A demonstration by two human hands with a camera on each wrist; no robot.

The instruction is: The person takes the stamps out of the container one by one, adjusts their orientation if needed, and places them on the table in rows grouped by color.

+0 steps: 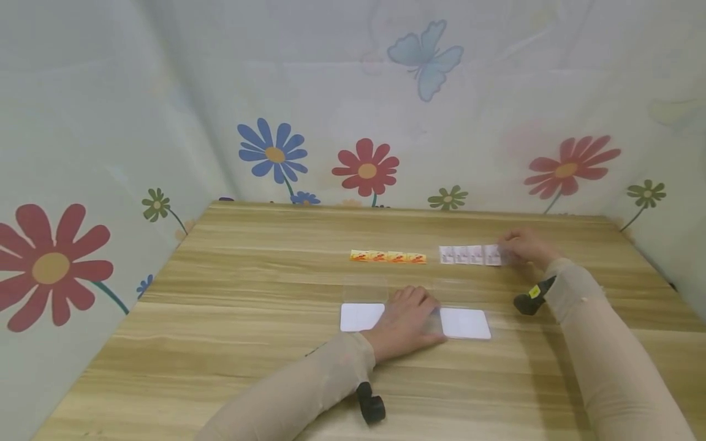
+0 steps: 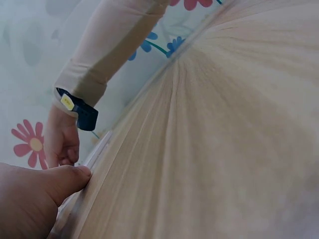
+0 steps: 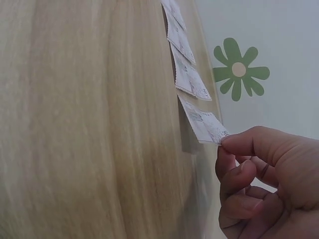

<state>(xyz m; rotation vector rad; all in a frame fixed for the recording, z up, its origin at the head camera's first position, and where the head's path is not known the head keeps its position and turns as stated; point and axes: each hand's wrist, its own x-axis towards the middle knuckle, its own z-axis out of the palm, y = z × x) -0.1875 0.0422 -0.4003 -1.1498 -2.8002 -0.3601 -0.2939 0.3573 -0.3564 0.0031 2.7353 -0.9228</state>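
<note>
My right hand (image 1: 526, 246) pinches a small pale stamp (image 3: 204, 122) with toothed edges by one corner, between thumb and forefinger. That stamp is tilted up off the table at the right end of a row of similar pale stamps (image 1: 460, 255). To their left lies a row of yellow-and-orange stamps (image 1: 388, 256). My left hand (image 1: 405, 321) rests on the table, fingers loosely spread, between a left white card (image 1: 361, 317) and a right white card (image 1: 466, 323). The left card is partly covered by this hand. In the left wrist view, the left thumb (image 2: 70, 181) shows close to the tabletop.
Faint clear flaps (image 1: 365, 289) lie behind the white cards. The wood-grain table (image 1: 248, 343) ends at a flower-printed curtain (image 1: 309, 92) at the back and sides. Black wrist devices (image 1: 372, 407) hang from both sleeves.
</note>
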